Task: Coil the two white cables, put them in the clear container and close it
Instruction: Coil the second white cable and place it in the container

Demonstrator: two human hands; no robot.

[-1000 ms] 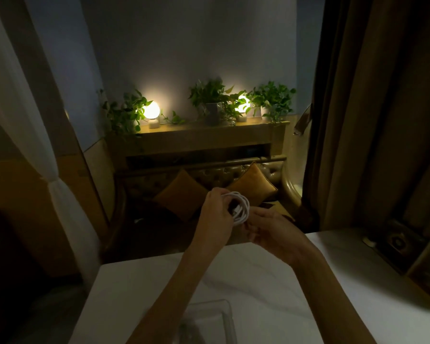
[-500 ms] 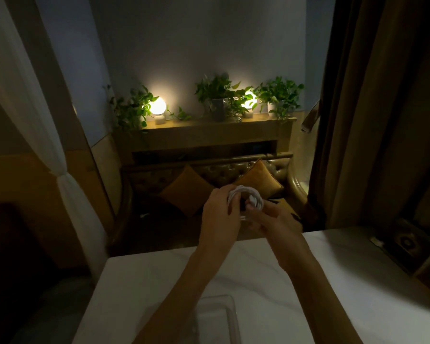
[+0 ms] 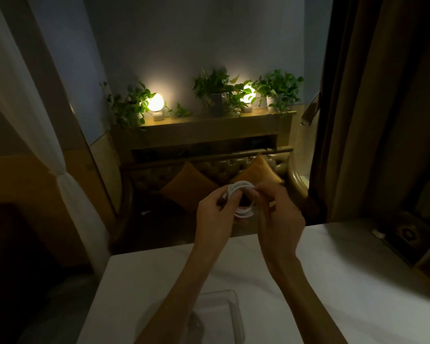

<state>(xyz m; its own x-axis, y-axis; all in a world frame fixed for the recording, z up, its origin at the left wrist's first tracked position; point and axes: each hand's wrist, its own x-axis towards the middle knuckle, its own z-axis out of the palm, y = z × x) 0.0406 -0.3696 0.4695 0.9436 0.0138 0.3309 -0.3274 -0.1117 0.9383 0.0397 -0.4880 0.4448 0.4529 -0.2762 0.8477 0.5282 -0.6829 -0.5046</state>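
A white cable (image 3: 242, 211) wound into a small round coil hangs in the air beyond the table's far edge, held between both hands. My left hand (image 3: 215, 217) grips the coil's left side, thumb over the loops. My right hand (image 3: 279, 214) pinches its upper right side with the fingertips. The clear container (image 3: 230, 311) lies on the white table (image 3: 333, 281) near the front, partly behind my left forearm; something dark shows inside it. A second cable is not visible.
A small white object (image 3: 378, 233) and dark boxes (image 3: 407, 234) sit at the table's right edge. Beyond the table are a tufted sofa with orange cushions (image 3: 189, 187), a shelf with plants and two lamps (image 3: 155, 103), and a brown curtain (image 3: 382, 108) at right.
Both hands stayed on the coil and kept turning it; my right fingers shifted from its lower right to its upper right. The view tilted downward a little.
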